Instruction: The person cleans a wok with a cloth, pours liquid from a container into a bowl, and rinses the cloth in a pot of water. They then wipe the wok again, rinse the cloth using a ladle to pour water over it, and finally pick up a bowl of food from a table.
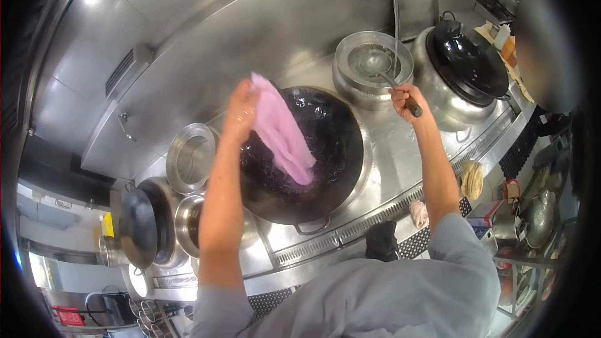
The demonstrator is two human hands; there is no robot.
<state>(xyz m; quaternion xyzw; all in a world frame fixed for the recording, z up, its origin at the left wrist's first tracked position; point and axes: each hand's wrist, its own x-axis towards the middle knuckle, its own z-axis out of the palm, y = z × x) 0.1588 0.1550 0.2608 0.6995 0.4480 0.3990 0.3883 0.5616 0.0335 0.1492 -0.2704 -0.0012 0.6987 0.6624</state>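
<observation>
My left hand [241, 111] grips the top of a pink cloth [283, 128], which hangs down over a large black wok [341, 169] with water in it. Drops of water show on that hand. My right hand [408, 101] is closed round the dark handle of a ladle [375, 64]. The ladle's bowl is down in the water of a round metal pot [346, 52] at the back, to the right of the wok. A tap spout [395, 9] reaches over this pot.
Right of the pot, another black wok [468, 56] rests on a steel burner. Left of the big wok stand a metal basin [191, 158], a steel pot [190, 216] and a further wok [139, 228]. A folded yellowish cloth [471, 179] and a black cloth [382, 241] lie along the front edge.
</observation>
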